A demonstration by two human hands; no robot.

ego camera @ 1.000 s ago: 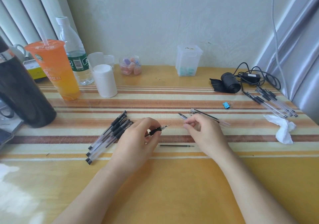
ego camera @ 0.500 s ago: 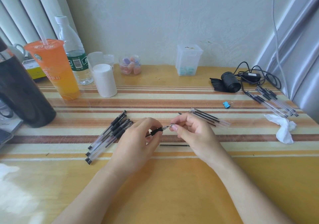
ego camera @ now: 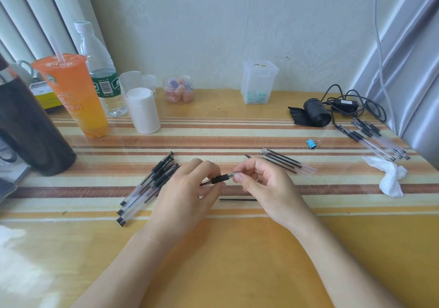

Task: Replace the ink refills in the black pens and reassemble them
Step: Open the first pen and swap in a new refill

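My left hand (ego camera: 187,193) grips a black pen (ego camera: 219,179) by its black grip section, tip pointing right. My right hand (ego camera: 263,184) pinches the pen's clear tip end between thumb and fingers. A loose black refill (ego camera: 237,199) lies flat on the table just below both hands. To the left of my left hand lies a pile of several capped black pens (ego camera: 147,189), partly hidden by that hand. A group of several refills (ego camera: 285,162) lies just beyond my right hand.
More pens (ego camera: 377,139) lie at the far right near a crumpled tissue (ego camera: 389,177), a blue binder clip (ego camera: 311,143), a black roll (ego camera: 317,113) and cables. An orange drink cup (ego camera: 76,98), water bottle (ego camera: 99,70), white cylinder (ego camera: 142,110) and dark jug (ego camera: 31,127) stand at left.
My right hand moved left from the refill group to the pen in my left hand and now pinches its tip end. My left hand has stayed put.
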